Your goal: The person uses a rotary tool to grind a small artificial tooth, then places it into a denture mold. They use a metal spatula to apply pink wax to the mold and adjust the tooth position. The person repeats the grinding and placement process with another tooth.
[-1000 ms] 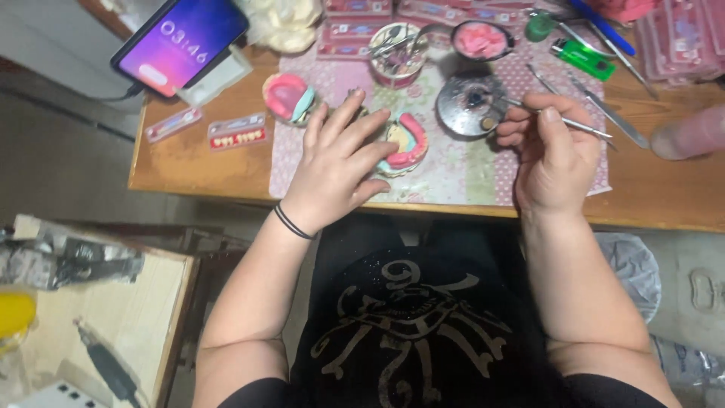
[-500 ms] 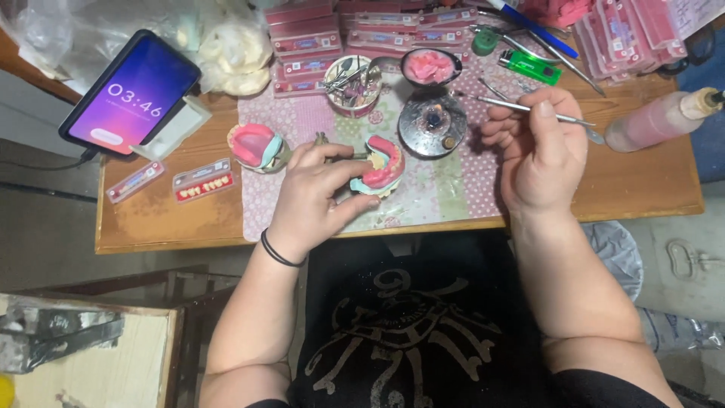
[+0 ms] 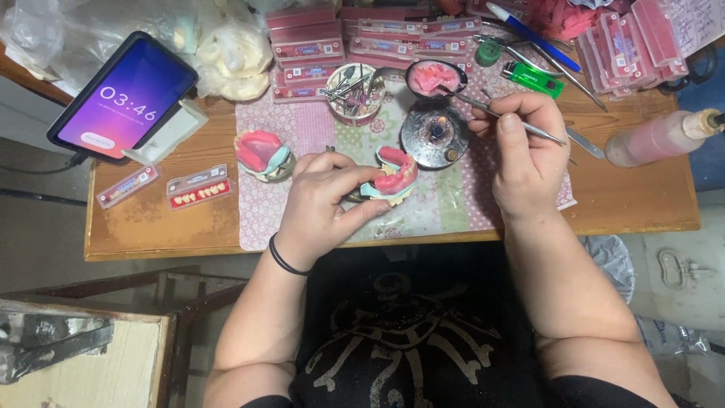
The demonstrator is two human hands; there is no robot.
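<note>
Pink wax teeth model held steady, tool dipping for more wax

The pink denture model [image 3: 393, 175] sits on the patterned mat [image 3: 445, 208] near the front edge of the wooden table [image 3: 151, 227], and the left hand [image 3: 321, 204] is curled around it, fingers and thumb pinching its side. The right hand [image 3: 525, 155] is closed on a thin metal wax tool [image 3: 502, 119], held like a pencil. The tool's tip reaches up to the small dark dish of pink wax [image 3: 434, 77], just past the round metal burner [image 3: 436, 136] with its tiny flame. To do this well, I think the left hand should keep the model still and the tool should lift only a little wax. A second pink model [image 3: 260, 153] rests to the left, and tooth strips [image 3: 198, 187] lie beside the phone [image 3: 124, 94].
</note>
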